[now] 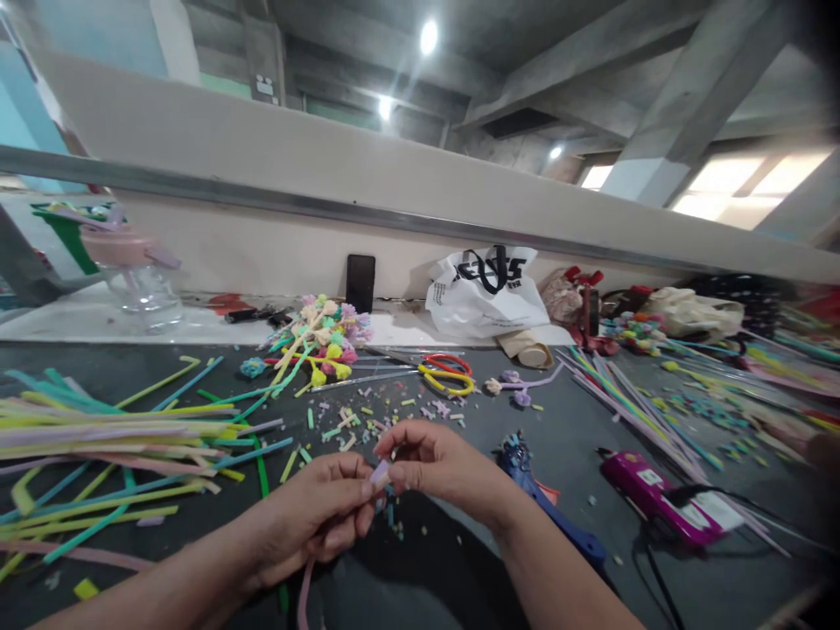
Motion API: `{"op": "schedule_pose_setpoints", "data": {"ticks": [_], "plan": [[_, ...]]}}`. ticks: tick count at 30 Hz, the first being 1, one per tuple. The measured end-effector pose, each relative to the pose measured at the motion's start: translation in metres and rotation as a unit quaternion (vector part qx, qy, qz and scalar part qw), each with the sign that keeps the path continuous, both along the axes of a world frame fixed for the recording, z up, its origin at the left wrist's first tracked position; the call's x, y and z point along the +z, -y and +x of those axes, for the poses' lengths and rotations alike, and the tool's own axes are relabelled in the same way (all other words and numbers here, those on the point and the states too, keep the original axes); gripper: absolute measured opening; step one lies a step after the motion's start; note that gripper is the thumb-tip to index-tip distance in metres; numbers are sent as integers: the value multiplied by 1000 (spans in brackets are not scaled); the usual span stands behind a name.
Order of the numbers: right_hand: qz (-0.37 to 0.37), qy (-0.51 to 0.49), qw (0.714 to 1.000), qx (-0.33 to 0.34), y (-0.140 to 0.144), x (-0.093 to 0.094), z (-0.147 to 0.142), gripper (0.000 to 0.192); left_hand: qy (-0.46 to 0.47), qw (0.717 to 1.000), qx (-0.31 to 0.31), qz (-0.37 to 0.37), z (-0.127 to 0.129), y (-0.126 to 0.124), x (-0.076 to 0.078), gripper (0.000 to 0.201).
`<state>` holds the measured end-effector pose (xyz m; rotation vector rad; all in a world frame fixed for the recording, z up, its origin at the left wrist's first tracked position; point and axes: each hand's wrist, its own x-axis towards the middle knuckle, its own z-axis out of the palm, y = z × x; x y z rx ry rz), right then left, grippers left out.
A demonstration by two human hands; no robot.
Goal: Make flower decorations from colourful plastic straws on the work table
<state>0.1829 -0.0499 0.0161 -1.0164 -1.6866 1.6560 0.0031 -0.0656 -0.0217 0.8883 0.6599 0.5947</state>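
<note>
Both hands meet low centre: left hand (pixel 315 516) and right hand (pixel 426 459) pinch a pale pink plastic straw (pixel 379 475) between thumb and fingertips. Blue glue gun (pixel 544 503) lies just right of the straw, magenta glue gun (pixel 656 499) further right, straw bundle (pixel 111 429) well left.

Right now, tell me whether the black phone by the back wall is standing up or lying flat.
Standing up: the black rectangular phone leans upright against the grey wall, its bottom edge on the white ledge.
</note>
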Motion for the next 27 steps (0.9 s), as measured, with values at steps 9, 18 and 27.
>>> {"op": "schedule_pose_setpoints", "data": {"ticks": [9, 18, 27], "plan": [[-41, -33, 998, -15, -2, -12, -6, 12, -32, 999, 4, 41, 0, 4, 0, 19], [29, -31, 999, 2, -5, -4, 8, 15, 30, 998, -42, -41, -4, 5, 3, 28], [46, -81, 994, 57, -6, -1, 13, 23, 59, 994, -43, -80, -1, 13, 6, 21]]}}
